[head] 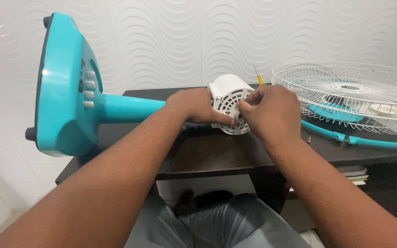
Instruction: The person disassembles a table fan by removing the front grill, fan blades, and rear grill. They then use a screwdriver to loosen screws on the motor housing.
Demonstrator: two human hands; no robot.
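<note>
A table fan lies on its side on a dark table [207, 151]. Its turquoise base [63, 87], with a row of white buttons, hangs past the table's left edge, and its turquoise neck [129, 106] runs right to the white vented motor housing [228, 94]. My left hand [194, 106] grips the housing from the left, fingers under its face. My right hand [269, 110] pinches at the housing's front right side; what it pinches is hidden by the fingers.
A white wire fan guard [350, 92] lies flat at the table's right, over a turquoise blade [331, 112]. A turquoise guard ring [359, 140] lies in front of it. A yellow-handled screwdriver [257, 76] stands behind the housing. A small screw [309, 138] rests on the table.
</note>
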